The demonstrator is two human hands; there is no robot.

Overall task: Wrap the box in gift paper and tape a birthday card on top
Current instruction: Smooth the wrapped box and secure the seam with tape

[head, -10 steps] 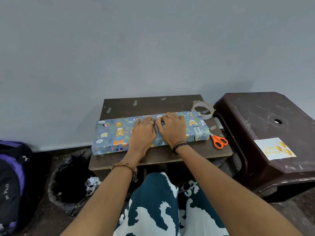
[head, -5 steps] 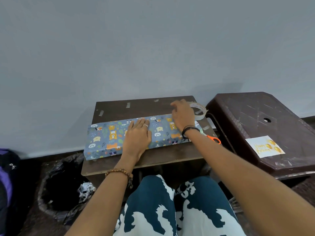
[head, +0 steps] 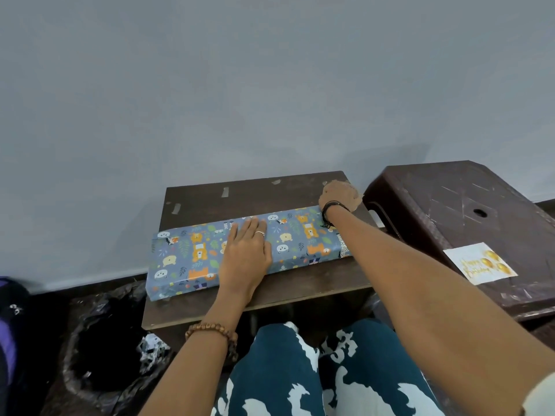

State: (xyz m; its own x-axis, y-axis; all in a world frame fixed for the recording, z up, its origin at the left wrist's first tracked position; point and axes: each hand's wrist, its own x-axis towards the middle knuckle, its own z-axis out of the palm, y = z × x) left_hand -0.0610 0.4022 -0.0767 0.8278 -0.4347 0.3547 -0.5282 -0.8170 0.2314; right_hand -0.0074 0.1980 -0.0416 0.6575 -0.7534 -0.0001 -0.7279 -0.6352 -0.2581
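Right hand [head: 338, 196] is off the box [head: 192, 250] now; a second ago both palms lay side by side on the paper. It has reached to the far right corner of the table [head: 240, 193], where the tape roll sat in the earlier views. The roll itself is hidden under the hand and blurred, so I cannot tell whether the fingers have closed on it or only touch it.

Left hand [head: 246, 253] stays flat on the box top, fingers straight, pressing the paper down. No grip, just weight.

Box lies lengthwise across the table, fully covered in blue animal-print paper, its left end overhanging the table edge slightly. Short tape strips [head: 224, 192] stick to the table's far edge.

Card [head: 480, 263] lies untouched on the stool [head: 450, 199] to the right, well apart from the box.

Judgement: the wrap looks nearly done; the reach suggests fetching tape to fix the seam or right end. The card step is not yet started. Risk: the paper may spring open if the left hand lifts before tape goes on.
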